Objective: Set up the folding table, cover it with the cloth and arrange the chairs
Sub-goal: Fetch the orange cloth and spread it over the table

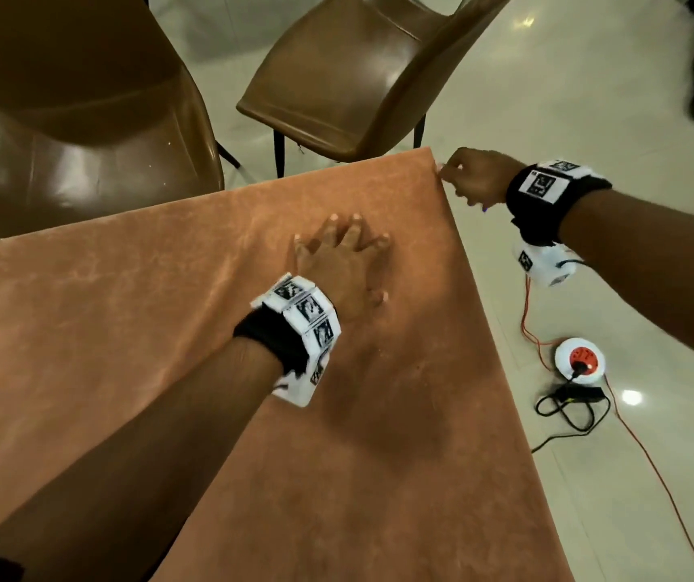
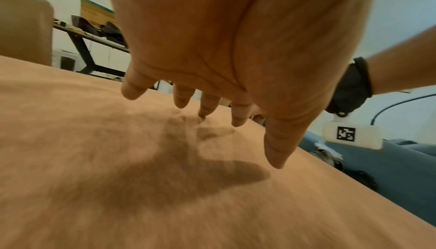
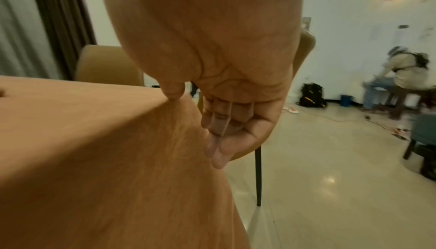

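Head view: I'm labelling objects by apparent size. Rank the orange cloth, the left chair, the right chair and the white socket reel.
1. orange cloth
2. left chair
3. right chair, cropped, so unsure
4. white socket reel

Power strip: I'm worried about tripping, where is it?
In the head view, the round power strip lies on the floor right of the cloth, below the right hand.
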`<state>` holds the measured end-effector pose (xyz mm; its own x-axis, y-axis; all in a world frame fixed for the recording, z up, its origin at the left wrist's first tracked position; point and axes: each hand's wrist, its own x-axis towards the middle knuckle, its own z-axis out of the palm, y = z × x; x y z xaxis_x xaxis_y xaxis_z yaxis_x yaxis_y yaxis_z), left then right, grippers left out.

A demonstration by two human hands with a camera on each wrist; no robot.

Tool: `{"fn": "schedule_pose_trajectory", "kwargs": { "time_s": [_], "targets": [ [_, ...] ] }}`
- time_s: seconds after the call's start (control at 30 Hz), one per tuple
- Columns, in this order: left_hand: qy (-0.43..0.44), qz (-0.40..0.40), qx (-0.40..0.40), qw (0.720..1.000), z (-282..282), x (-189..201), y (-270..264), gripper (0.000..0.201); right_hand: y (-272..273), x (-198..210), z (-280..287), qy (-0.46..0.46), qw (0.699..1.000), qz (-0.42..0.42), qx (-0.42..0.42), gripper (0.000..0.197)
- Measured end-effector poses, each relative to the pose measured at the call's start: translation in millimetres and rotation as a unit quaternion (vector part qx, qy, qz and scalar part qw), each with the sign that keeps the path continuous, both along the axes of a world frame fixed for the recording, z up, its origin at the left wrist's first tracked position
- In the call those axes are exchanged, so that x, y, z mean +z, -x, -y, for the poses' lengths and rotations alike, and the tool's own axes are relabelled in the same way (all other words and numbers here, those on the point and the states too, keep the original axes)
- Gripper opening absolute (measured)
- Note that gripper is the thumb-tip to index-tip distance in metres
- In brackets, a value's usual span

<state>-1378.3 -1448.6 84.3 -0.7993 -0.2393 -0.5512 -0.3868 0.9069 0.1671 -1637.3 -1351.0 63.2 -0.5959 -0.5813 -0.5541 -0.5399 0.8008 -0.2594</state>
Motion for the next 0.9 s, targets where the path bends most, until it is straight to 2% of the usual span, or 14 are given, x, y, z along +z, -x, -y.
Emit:
{"fn": "schedule_pose_trajectory", "kwargs": {
  "time_s": [0.07,0.17,0.27,0.33,0.4,0.5,0.63,0.77,0.9],
  "targets": [
    [-0.01,0.006,-0.023,1.0,-33.1,3.5,-18.9,0.083,-25.9,6.0,-31.9,0.0,0.999,-0.018,0.04,0.055],
    [-0.037,0.026,-0.036,0.998,-83.7,7.0,-47.8,0.084,-75.4,8.1,-105.9,0.006,0.995,0.092,0.048,0.048],
    [-0.061,0.049,-0.063,0.995,-131.1,10.7,-75.0,0.089,-139.8,4.0,-191.9,0.007,0.979,0.205,0.0,0.053],
    [-0.071,0.063,-0.079,0.992,-161.0,10.4,-90.8,0.093,-182.3,1.8,-248.7,0.001,0.968,0.247,-0.043,0.056],
    [-0.077,0.08,-0.093,0.989,-189.2,12.1,-102.5,0.099,-219.4,-0.7,-298.1,0.014,0.958,0.274,-0.083,0.05],
    [-0.08,0.104,-0.096,0.987,-222.3,11.4,-111.9,0.104,-260.8,-1.8,-341.9,0.042,0.965,0.247,-0.077,0.032],
    [-0.057,0.11,-0.101,0.987,-246.3,7.8,-111.8,0.109,-283.0,-3.1,-358.4,0.104,0.984,0.136,-0.057,0.022],
    [-0.045,0.105,-0.087,0.99,-255.2,10.7,-98.7,0.096,-277.0,-7.1,-356.7,0.106,0.992,0.063,0.004,0.018],
    [-0.041,0.116,-0.09,0.988,-260.7,9.2,-83.6,0.099,-250.8,-27.6,-385.4,0.152,0.98,0.01,-0.128,0.015]
  ]
}}
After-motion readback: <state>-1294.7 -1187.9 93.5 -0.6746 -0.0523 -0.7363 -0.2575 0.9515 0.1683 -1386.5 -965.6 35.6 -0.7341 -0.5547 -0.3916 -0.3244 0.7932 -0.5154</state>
